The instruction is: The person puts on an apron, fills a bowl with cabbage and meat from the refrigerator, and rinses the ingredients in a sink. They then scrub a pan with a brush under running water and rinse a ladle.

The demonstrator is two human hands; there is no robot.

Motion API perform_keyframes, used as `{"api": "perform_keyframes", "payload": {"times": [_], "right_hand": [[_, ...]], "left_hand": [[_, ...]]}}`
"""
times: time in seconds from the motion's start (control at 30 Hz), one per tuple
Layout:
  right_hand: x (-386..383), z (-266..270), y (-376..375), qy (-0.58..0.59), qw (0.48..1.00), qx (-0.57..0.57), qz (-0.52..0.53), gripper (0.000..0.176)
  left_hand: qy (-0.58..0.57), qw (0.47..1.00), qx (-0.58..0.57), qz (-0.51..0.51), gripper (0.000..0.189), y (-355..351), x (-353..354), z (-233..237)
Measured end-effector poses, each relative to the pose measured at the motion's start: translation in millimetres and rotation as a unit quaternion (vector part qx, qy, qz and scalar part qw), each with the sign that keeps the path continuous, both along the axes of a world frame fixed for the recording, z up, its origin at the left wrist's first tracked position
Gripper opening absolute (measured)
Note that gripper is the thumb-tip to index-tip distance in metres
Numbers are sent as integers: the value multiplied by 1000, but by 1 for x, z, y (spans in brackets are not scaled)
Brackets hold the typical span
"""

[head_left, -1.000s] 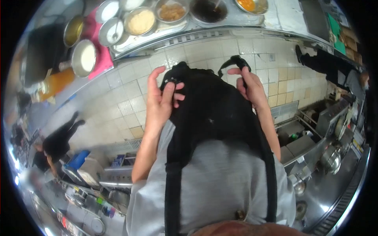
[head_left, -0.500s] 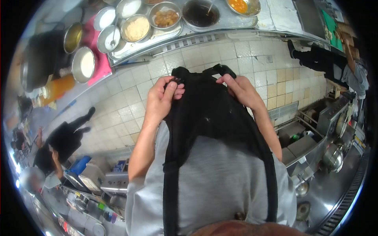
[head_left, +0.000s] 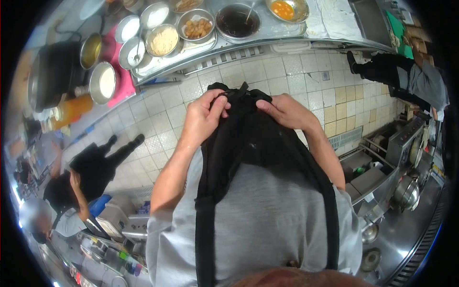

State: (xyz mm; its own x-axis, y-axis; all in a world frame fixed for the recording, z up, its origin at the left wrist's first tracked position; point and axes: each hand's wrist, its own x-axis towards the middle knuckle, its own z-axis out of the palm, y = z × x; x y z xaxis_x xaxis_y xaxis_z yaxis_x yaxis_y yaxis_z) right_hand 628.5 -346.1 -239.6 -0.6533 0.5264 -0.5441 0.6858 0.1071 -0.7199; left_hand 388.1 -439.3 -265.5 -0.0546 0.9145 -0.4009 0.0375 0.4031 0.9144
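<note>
A black apron [head_left: 248,138] hangs down my front over a grey shirt, its two straps running over my shoulders. My left hand [head_left: 205,115] is closed on the gathered black fabric at the apron's waist, thumb on top. On the other side, my right hand [head_left: 282,110] pinches the same bunched cloth, thumb forward and fingers partly hidden behind it. Between the hands a short black strap end [head_left: 245,88] sticks up. Whether a buckle or a knot lies under the thumbs I cannot make out.
A steel counter ahead carries several metal bowls, among them a bowl of dark liquid [head_left: 237,21] and an egg bowl [head_left: 287,9]. A pink mat [head_left: 122,91] lies at its left. Two people, left [head_left: 86,172] and right [head_left: 401,74], stand on the tiled floor [head_left: 160,117].
My right hand has moved left, bringing its side of the apron cloth closer to my left hand. The strap end now stands up between them. The person at left has shifted toward me.
</note>
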Motion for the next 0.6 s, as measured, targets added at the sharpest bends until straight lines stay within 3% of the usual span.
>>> {"api": "perform_keyframes", "payload": {"times": [0.07, 0.43, 0.5, 0.6], "right_hand": [[7, -18, -3, 72, 997, 37, -15, 61], [14, -14, -2, 45, 999, 23, -6, 62], [15, -15, -4, 38, 999, 18, -2, 62], [15, -15, -6, 76, 996, -23, -49, 61]], "left_hand": [[0, 1000, -5, -8, 26, 3, 5, 1], [59, 996, -3, -63, 34, 6, 17, 8], [91, 991, 67, -74, 32, 5, 18, 6], [94, 990, 56, -86, 31, 4, 20, 5]]}}
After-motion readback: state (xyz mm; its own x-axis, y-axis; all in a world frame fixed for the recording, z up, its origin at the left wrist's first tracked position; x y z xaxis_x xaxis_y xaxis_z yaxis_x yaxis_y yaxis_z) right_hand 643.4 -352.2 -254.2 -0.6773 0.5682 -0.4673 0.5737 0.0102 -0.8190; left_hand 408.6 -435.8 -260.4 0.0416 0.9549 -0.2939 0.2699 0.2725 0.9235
